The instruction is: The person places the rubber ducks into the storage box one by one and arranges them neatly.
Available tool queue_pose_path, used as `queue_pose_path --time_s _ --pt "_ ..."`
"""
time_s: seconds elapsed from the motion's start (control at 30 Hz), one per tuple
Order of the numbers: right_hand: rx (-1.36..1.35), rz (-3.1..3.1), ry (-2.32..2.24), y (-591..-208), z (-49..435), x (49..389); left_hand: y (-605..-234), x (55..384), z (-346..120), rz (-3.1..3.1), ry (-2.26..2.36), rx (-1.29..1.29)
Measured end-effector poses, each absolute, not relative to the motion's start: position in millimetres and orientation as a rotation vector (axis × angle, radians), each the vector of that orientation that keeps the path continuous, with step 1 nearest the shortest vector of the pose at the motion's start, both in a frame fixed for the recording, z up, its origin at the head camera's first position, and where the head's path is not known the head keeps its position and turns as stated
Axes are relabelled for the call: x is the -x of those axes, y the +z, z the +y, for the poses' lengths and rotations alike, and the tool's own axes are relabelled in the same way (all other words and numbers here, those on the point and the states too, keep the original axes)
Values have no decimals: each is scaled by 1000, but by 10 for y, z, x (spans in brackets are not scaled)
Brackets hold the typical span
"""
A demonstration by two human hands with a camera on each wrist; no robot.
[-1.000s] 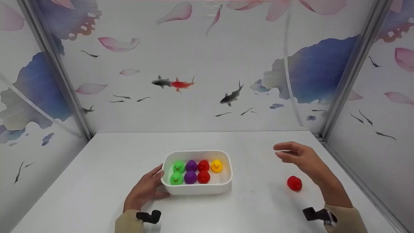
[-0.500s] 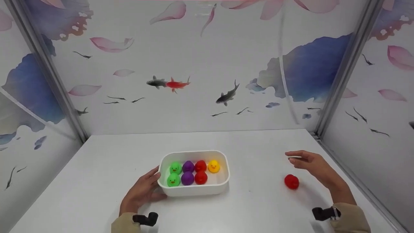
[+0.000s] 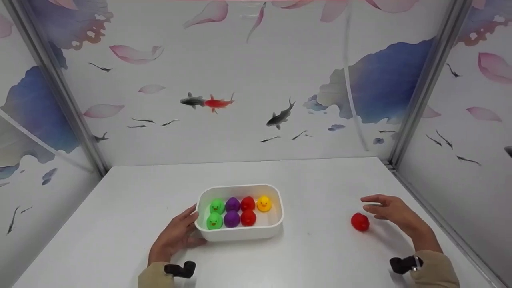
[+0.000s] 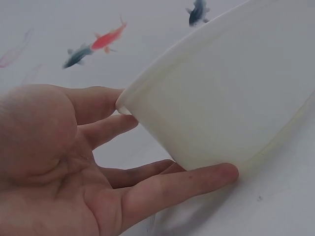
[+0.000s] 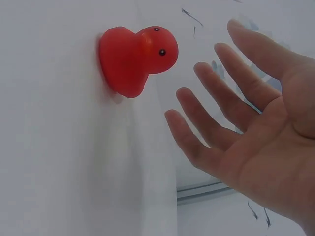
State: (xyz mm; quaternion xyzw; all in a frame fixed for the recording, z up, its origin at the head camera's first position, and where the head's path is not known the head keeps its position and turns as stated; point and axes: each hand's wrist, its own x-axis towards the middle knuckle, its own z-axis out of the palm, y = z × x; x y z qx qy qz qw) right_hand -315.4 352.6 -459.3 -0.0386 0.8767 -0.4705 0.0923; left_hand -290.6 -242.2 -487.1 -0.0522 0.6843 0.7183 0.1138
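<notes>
A white plastic box stands on the table, left of the middle in the head view. My left hand holds it at its left end, with fingers at the end wall and rim and the thumb along the near side, as the left wrist view shows. Inside sit two green ducks, two purple ducks, two red ducks and one yellow duck. Outside the box, on the right, a red rubber duck sits on the table. Close by, my right hand hovers with loosely spread fingers, apart from that duck.
The white tabletop reaches back to a printed rear wall with fish and petals. Printed side walls with metal corner posts stand left and right. A small black camera is strapped on each wrist.
My right hand has moved right and nearer to me, down beside the loose red duck. The left hand keeps its place on the box. The head view has shifted slightly.
</notes>
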Motion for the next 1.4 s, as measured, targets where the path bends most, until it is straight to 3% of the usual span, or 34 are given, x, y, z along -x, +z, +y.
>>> queue_pose_path --time_s 0.43,1.03,1.4 --pt "-49 2491 -1403 -4771 3549 3222 -4881 2878 -2455 1989 2099 131" --pt "47 2496 -1269 -4770 3566 3190 -4858 2881 -2448 2009 2100 124" --pt "-32 2551 -1218 -4740 3525 3199 -4864 2889 -2419 1990 2108 110"
